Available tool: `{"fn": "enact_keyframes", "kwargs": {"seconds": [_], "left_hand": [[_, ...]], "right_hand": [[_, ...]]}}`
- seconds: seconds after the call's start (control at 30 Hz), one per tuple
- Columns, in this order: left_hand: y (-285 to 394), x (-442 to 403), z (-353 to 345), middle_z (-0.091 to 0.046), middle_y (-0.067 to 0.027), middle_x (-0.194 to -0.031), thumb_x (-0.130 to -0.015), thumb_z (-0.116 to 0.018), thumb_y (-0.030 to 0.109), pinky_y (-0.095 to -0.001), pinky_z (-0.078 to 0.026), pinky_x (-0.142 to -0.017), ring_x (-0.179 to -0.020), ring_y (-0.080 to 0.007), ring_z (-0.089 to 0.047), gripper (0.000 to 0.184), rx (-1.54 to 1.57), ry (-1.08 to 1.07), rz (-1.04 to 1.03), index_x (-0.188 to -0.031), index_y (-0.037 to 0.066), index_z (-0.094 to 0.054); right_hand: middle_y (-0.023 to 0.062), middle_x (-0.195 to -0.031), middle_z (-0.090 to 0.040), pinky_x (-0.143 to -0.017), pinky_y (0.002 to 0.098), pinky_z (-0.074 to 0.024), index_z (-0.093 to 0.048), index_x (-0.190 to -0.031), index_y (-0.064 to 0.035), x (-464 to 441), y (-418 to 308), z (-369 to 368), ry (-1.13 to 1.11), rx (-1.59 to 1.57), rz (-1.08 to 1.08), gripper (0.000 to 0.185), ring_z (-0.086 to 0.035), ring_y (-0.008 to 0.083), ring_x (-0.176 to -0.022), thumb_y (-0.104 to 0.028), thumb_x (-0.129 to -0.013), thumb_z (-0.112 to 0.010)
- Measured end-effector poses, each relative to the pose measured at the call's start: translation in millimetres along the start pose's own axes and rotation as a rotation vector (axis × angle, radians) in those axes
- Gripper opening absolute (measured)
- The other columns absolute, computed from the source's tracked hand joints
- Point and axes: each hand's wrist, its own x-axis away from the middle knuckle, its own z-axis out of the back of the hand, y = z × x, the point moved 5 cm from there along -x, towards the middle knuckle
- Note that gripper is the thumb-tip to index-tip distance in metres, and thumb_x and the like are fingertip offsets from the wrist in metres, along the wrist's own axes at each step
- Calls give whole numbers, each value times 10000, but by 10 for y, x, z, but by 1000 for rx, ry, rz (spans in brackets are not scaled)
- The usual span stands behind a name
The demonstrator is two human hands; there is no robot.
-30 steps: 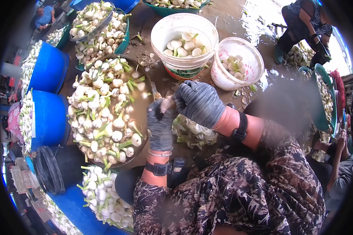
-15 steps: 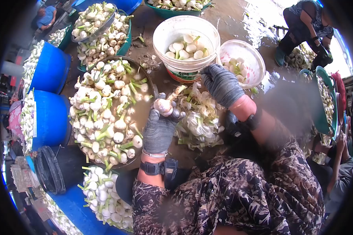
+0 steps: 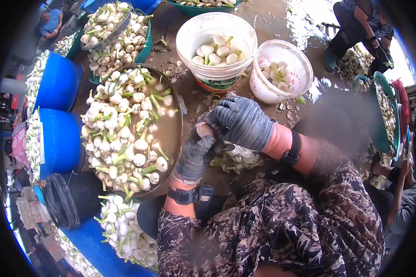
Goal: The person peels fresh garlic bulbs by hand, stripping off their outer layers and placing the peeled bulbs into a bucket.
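My left hand (image 3: pixel 194 157), in a grey knit glove, is closed round a garlic bulb (image 3: pixel 204 129); only the bulb's pale pinkish end shows. My right hand (image 3: pixel 245 122), gloved alike, meets it from the right with bent fingers pressed on the bulb's far side, where the stem is hidden. Beneath the hands lies a heap of garlic skins and green leaves (image 3: pixel 238 159). Left of them stands a wide round basin (image 3: pixel 180 134) of unpeeled garlic in murky water. Ahead are a white bucket (image 3: pixel 185 46) and a smaller white bucket (image 3: pixel 263 94), both holding peeled bulbs.
Blue tubs (image 3: pixel 60 143) heaped with garlic line the left side, near a black bucket (image 3: pixel 85 196). White bulbs (image 3: pixel 125 226) are piled close to my left knee. A green tub (image 3: pixel 383 134) stands at right. Other people (image 3: pixel 362 27) sit around the wet floor.
My right hand has come down and left from beside the white bucket onto the garlic bulb. My left hand has turned the bulb, and its stem no longer shows.
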Motion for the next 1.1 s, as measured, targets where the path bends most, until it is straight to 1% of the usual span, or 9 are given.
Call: {"fn": "enact_keyframes", "kwargs": {"seconds": [0.2,0.3,0.4,0.5,0.7,0.77,0.9,1.0,1.1], "left_hand": [[158,18,-206,-598,-18,-1090,-921,-634,350,-244,-486,-782,-746,-66,-506,496,59,-153,-24,-1291,45,-506],[29,33,-103,-595,-9,-1096,-931,-623,331,-234,-477,-773,-766,-60,-504,483,139,-143,-15,-1303,48,-504],[-150,51,202,-589,7,-1125,-948,-601,311,-226,-467,-825,-881,-60,-529,457,163,13,18,-1317,58,-505],[-128,-20,61,-566,7,-1152,-856,-683,408,-248,-442,-812,-973,-98,-525,647,78,-96,15,-1368,81,-461],[-79,-5,1,-546,-3,-1232,-892,-641,277,-264,-444,-933,-1041,-85,-513,600,-40,-129,-9,-1397,33,-426],[9,45,30,-556,5,-1205,-921,-603,229,-264,-439,-913,-1040,-84,-514,554,-503,-68,-168,-1412,56,-414],[-47,21,-19,-542,-3,-1225,-928,-596,244,-259,-430,-950,-1093,-97,-503,574,-464,-142,-192,-1433,63,-391],[59,163,-134,-516,-15,-1277,-938,-588,273,-266,-412,-982,-1141,-110,-489,585,-71,-160,-29,-1444,66,-381],[-166,66,146,-492,-41,-1332,-950,-577,321,-293,-383,-1033,-1210,-148,-468,599,-381,-2,-66,-1449,61,-374]], "right_hand": [[143,-806,-665,-682,425,-527,-639,-850,-59,58,143,-56,27,-365,-246,195,-644,363,-739,-253,-872,-648],[108,-826,-664,-683,408,-524,-674,-930,-94,17,-25,94,13,-228,-65,169,-641,343,-775,-235,-838,-661],[94,-740,-611,-609,418,-492,-618,-805,-120,6,-108,10,58,15,42,101,-609,312,-682,-181,-762,-686],[78,-711,-608,-591,423,-491,-608,-783,-127,-28,-195,43,72,112,75,120,-609,297,-674,-187,-728,-697],[143,-711,-624,-635,423,-510,-633,-785,-64,6,-156,31,13,19,-77,88,-609,372,-690,-124,-759,-691],[165,-819,-677,-705,404,-529,-678,-877,-50,98,32,-98,-68,-162,-367,159,-654,351,-758,-191,-802,-687],[205,-873,-689,-722,352,-531,-673,-981,-5,223,222,-218,-180,-562,-523,205,-687,314,-797,-159,-846,-684],[205,-894,-693,-731,357,-533,-672,-1020,-2,203,49,-71,-117,-629,-336,236,-694,302,-818,-163,-848,-695],[169,-836,-685,-707,397,-528,-684,-965,-35,218,-59,39,-155,-322,-276,221,-668,331,-778,-179,-802,-722]]}}
